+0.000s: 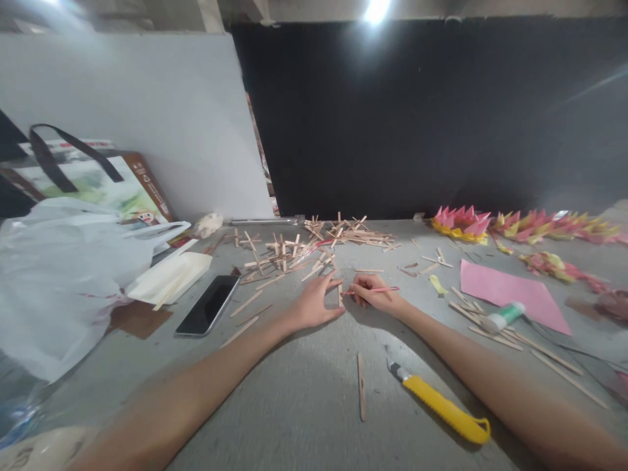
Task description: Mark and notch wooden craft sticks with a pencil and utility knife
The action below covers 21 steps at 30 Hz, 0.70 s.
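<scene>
My left hand (318, 302) rests on the grey table, thumb and forefinger gripping a short wooden craft stick (340, 296) at its two ends. From the other side, my right hand (371, 290) holds a thin red pencil (390, 289), its tip close to that stick; whether they touch I cannot tell. Closer to me lies another craft stick (362, 387) with marks or a slot along its middle. A yellow utility knife (444, 407) lies to its right with some blade out. Beyond both hands, a pile of craft sticks (282, 252) includes several joined into crosses.
At left are a black-screened phone (209, 305), a white tray (171, 278), a plastic bag (73, 275) and a shopping bag (98, 176). A glue stick (504, 317), pink paper (510, 294) and pink-and-yellow folded-paper pieces (461, 224) lie at right. A black panel (417, 118) stands behind.
</scene>
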Each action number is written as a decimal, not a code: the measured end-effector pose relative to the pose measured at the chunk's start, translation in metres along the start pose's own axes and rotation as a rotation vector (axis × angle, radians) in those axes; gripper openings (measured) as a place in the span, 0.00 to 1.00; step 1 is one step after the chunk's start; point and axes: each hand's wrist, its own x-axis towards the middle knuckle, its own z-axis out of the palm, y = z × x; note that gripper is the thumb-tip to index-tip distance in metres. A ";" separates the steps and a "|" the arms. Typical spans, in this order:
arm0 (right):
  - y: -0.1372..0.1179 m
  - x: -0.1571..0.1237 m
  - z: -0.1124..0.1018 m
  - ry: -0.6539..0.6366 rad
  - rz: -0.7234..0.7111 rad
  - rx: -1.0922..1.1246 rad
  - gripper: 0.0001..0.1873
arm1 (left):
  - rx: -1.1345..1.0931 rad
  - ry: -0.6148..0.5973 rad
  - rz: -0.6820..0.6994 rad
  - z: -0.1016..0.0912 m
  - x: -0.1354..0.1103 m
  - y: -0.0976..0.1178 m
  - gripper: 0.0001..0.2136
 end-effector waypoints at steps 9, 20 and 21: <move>0.003 0.001 -0.001 -0.008 0.006 -0.002 0.16 | -0.006 0.017 -0.015 0.001 0.000 -0.001 0.46; 0.000 -0.001 -0.002 -0.010 0.004 -0.017 0.15 | -0.023 0.018 -0.012 0.002 0.001 -0.002 0.46; 0.000 -0.001 -0.002 -0.008 0.007 -0.020 0.15 | -0.024 0.018 -0.011 0.002 0.001 -0.002 0.46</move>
